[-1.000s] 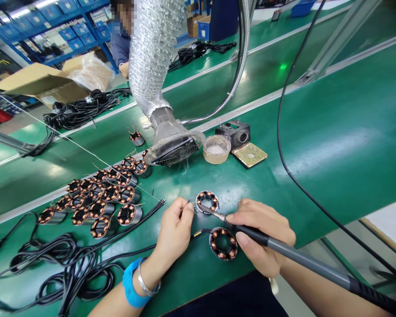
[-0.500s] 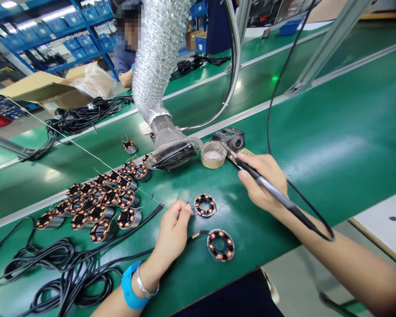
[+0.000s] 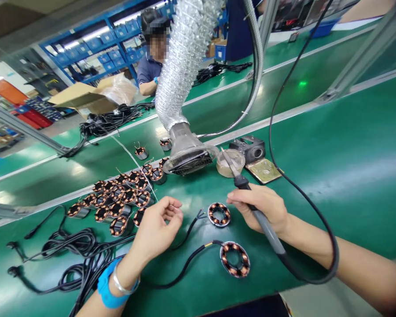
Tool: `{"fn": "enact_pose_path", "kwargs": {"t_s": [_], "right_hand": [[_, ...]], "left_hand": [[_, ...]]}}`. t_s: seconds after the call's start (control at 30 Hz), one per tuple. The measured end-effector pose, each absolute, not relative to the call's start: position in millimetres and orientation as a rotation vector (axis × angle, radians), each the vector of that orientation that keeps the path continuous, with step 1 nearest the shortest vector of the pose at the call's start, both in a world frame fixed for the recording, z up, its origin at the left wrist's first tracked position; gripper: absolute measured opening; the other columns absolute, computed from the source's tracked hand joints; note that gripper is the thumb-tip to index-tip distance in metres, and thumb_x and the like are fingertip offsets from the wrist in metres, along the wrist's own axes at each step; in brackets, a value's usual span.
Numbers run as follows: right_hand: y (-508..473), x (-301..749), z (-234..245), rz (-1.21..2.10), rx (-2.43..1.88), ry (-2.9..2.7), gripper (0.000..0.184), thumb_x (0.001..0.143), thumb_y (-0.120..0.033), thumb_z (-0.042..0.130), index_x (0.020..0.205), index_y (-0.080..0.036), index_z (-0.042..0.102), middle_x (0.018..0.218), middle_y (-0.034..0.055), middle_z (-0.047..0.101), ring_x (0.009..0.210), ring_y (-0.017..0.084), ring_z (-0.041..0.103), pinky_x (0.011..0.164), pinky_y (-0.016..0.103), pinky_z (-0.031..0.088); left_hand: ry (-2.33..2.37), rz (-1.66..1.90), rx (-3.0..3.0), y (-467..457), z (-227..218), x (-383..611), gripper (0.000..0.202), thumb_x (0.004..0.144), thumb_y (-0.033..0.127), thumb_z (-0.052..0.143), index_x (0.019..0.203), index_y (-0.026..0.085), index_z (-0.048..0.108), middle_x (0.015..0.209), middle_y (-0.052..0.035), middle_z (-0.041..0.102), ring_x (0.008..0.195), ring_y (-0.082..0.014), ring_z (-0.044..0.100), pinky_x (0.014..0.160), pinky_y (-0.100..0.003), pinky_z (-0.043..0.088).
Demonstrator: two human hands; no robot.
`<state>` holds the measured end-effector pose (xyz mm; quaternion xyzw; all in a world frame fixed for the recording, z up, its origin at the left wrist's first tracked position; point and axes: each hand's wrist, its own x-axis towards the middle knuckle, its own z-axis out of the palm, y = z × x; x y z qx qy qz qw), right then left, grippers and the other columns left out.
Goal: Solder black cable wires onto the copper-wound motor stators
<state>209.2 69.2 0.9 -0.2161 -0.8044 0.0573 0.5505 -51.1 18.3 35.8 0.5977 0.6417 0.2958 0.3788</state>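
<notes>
My right hand [image 3: 262, 207] is closed round the grey handle of a soldering iron [image 3: 240, 181]. Its tip points up and away, over a small round tin [image 3: 232, 164]. A copper-wound stator ring [image 3: 219, 214] lies on the green belt just left of this hand. A second ring [image 3: 235, 259] lies nearer me with a black cable [image 3: 185, 266] joined to it. My left hand [image 3: 158, 226] hovers left of the rings, fingers curled and thumb against the forefinger. What they pinch is too thin to name. A loose cable end [image 3: 199, 215] lies between this hand and the first ring.
A silver ribbed duct [image 3: 185, 66] ends in a fan hood [image 3: 189, 160] behind the rings. Several stators [image 3: 119, 198] are heaped at the left, with coiled black cables [image 3: 69, 251] nearer me. A black holder [image 3: 251, 147] and brass plate [image 3: 263, 171] sit right of the tin. Another person [image 3: 148, 70] works beyond.
My right hand drew the iron back from the tin toward the near ring. My left hand left the ring's lead and moved left. The view shifted to the left.
</notes>
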Motion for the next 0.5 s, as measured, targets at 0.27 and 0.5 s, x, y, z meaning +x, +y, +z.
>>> {"fn": "enact_pose_path", "kwargs": {"t_s": [0.27, 0.5], "right_hand": [[91, 208, -2, 0.133, -0.563, -1.706, 0.030, 0.082, -0.005, 0.062, 0.107, -0.021, 0.063, 0.077, 0.0021, 0.073, 0.061, 0.017, 0.070, 0.055, 0.027, 0.059], [104, 241, -10, -0.127, -0.602, -1.842, 0.036, 0.079, -0.004, 0.064, 0.107, -0.027, 0.067, 0.069, 0.0023, 0.073, 0.053, 0.022, 0.070, 0.045, 0.029, 0.061]], "left_hand": [[2.446, 0.051, 2.000, 159, 72, -161, 0.026, 0.093, 0.026, 0.049, 0.103, 0.016, 0.071, 0.101, -0.0108, 0.073, 0.098, -0.0268, 0.067, 0.086, -0.035, 0.050], [2.376, -0.266, 2.086, 234, 46, -183, 0.036, 0.094, 0.033, 0.060, 0.125, 0.016, 0.057, 0.124, -0.0103, 0.060, 0.104, -0.0231, 0.063, 0.087, -0.044, 0.055]]}}
